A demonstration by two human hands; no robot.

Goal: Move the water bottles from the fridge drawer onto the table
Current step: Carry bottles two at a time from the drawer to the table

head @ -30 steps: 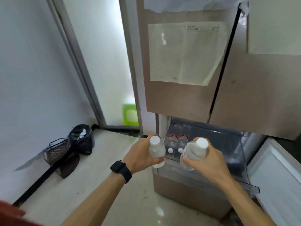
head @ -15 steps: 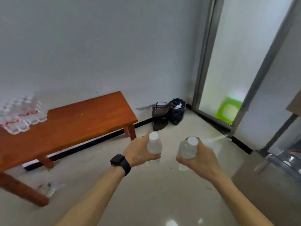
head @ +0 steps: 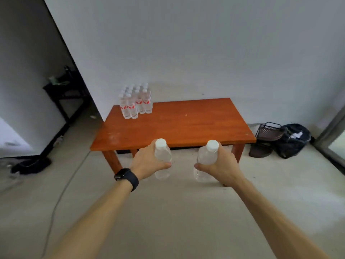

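Observation:
My left hand point(head: 147, 162), with a black watch on the wrist, grips a clear water bottle point(head: 162, 153) with a white cap, held upright. My right hand point(head: 221, 165) grips a second clear water bottle point(head: 207, 156) the same way. Both are held above the floor just in front of the near edge of a low orange-brown wooden table point(head: 186, 124). Several red-labelled water bottles point(head: 135, 100) stand grouped at the table's far left corner by the wall. The fridge is out of view.
A dark wire basket point(head: 267, 135) and a black bag point(head: 293, 140) sit on the floor right of the table. A black stand point(head: 61, 90) is at the far left, with dark cloth point(head: 31, 165) and a cable point(head: 61, 195) on the floor.
The view has swung left from the fridge drawer to face the table. Both hands still hold their bottles, now close to the table's front edge.

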